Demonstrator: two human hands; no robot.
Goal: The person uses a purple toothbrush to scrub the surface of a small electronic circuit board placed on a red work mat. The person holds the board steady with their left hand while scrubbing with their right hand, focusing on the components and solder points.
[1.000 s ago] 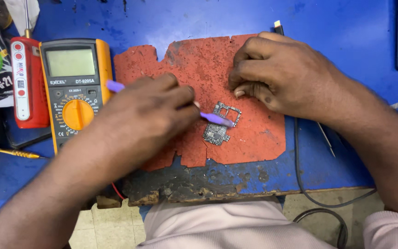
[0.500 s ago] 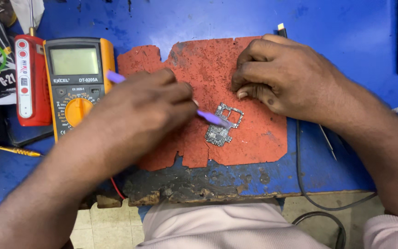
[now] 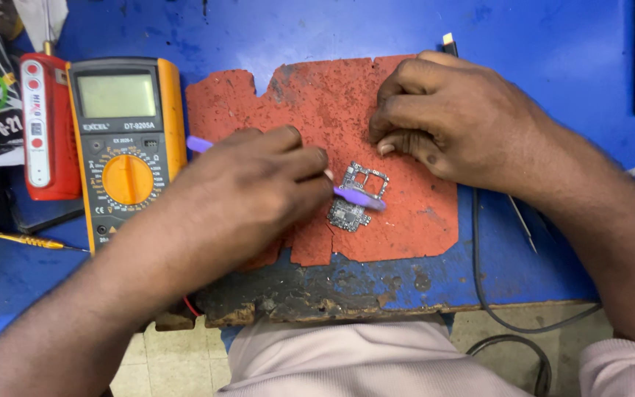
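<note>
1. The left hand (image 3: 259, 184) is closed around a thin purple tool (image 3: 358, 197); its grip pinches the shaft, one purple end sticks out behind the knuckles toward the meter, and the flat tip lies across a small circuit board (image 3: 354, 195).
2. The small circuit board lies flat on a worn red mat (image 3: 406, 228), near the middle of the mat's right half. It is an irregular metal-grey piece with a square frame-like opening at its upper part and a denser chip area at its lower part.
3. The right hand (image 3: 457, 121) rests on the mat just above and to the right of the board, fingers curled under. Its grip is folded shut; whether it pinches anything I cannot tell.
4. The red mat lies on a blue table (image 3: 538, 44) whose near edge is chipped and dark.
5. Left of the mat sits a yellow-and-grey multimeter (image 3: 125, 143) with an orange dial; a red device (image 3: 44, 132) stands just beside it.
6. A black cable (image 3: 479, 272) runs down from under the right wrist and off the table's edge.
</note>
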